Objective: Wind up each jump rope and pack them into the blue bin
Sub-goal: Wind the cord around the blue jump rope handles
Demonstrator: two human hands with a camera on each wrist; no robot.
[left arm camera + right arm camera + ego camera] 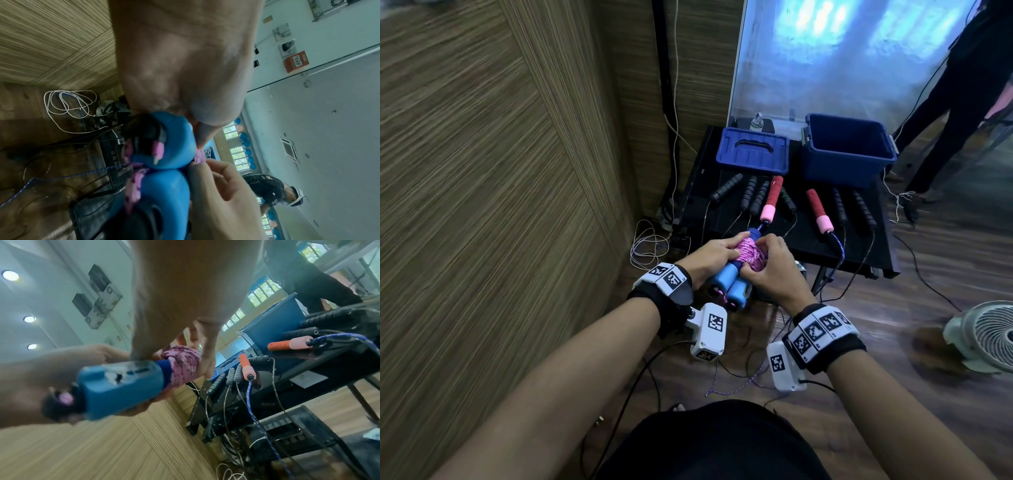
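Both hands' fingers (726,249) are pinching the pink rope coil (751,256) against the paired blue handles (726,284), stopping it unwinding.

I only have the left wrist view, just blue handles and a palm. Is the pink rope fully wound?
Observer: Nearly. The pink rope is bundled round the blue handles; the left hand and right hand both grip it.
Operator: Is the bin open?
Observer: Yes, the blue bin stands open on the black table, its lid beside it.
Operator: Any ropes left?
Observer: Yes: red handles and black handles lie there, unwound.
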